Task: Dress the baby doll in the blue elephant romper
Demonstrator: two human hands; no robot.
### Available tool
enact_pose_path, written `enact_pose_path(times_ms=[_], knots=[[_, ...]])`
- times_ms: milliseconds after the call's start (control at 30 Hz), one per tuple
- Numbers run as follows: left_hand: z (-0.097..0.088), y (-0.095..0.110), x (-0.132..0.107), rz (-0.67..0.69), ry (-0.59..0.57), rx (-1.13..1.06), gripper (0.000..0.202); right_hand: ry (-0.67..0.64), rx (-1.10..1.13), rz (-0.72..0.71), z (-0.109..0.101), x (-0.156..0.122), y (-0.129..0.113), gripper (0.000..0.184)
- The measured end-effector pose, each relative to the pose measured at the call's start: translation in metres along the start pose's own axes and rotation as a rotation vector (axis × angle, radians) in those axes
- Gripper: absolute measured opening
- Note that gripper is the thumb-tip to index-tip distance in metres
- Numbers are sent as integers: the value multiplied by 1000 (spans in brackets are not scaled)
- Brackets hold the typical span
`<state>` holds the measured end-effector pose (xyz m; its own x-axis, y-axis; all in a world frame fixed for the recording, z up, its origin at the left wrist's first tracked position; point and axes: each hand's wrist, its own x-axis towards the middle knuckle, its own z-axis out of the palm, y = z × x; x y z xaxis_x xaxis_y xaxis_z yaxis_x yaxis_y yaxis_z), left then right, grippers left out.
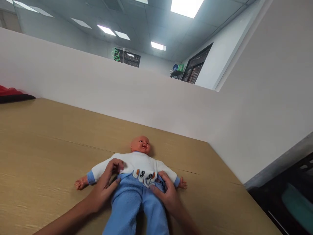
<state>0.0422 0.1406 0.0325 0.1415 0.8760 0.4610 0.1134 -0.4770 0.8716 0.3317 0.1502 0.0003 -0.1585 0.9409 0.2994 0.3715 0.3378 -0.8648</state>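
A baby doll (140,145) lies on its back on the table, its head away from me and its arms spread. It wears a white top (137,162) with blue cuffs and an embroidered face at the hem, and light blue trousers (129,199). My left hand (106,184) rests at the doll's waist on the left, fingers curled against the top and thumb apart on the trousers' waistband. On the other side, my right hand (168,192) touches the waist, its thumb near the hem and its fingers along the doll's side, with a gap between them.
The brown table (61,130) meets a low white partition (110,85) at the back and a white wall (264,98) at the right. A red and black item (12,94) lies at the far left. Dark and teal things (298,202) stand beyond the table's right edge.
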Motion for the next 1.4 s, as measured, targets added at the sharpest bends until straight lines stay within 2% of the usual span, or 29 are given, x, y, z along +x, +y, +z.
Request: enact_pose_path(times_ms=[100, 167, 300, 467, 567, 633, 800, 900, 967, 1033, 1100, 1167, 1267, 1333, 1400], knots=[[-6, 4, 4, 43, -193, 102, 28, -41, -14, -88, -2, 3, 2, 31], [-6, 4, 6, 31, -239, 157, 27, 1, -4, -86, -1, 4, 2, 34], [-2, 2, 8, -120, -209, 39, 26, 133, -87, 61, 6, 12, -10, 47], [4, 0, 9, -397, -63, -242, 44, 24, -161, 67, 11, 43, -38, 47], [3, -4, 12, -460, 3, -304, 52, -87, -151, 49, 10, 60, -43, 44], [0, -7, 16, -457, -15, -310, 50, -100, -170, 70, 8, 66, -41, 45], [-9, -6, 17, -486, -137, -276, 42, -2, -268, 134, 3, 69, -28, 50], [-7, 2, 15, -497, -198, -296, 46, 52, -338, 81, -3, 67, -24, 43], [0, 4, 13, -479, -150, -312, 49, 152, -399, -3, -6, 66, -29, 32], [8, 0, 12, -444, -15, -335, 54, 236, -451, -84, -6, 67, -45, 28], [16, -9, 10, -398, 126, -369, 60, 234, -465, -148, -2, 70, -70, 27], [21, -17, 7, -351, 203, -381, 60, 123, -407, -210, 7, 76, -101, 24], [24, -19, 3, -286, 215, -315, 50, -80, -340, -293, 26, 93, -146, 16], [24, -17, -1, -259, 187, -220, 48, -224, -359, -323, 43, 110, -164, 15], [24, -17, -4, -261, 136, -140, 47, -462, -437, -331, 64, 130, -171, 22]])
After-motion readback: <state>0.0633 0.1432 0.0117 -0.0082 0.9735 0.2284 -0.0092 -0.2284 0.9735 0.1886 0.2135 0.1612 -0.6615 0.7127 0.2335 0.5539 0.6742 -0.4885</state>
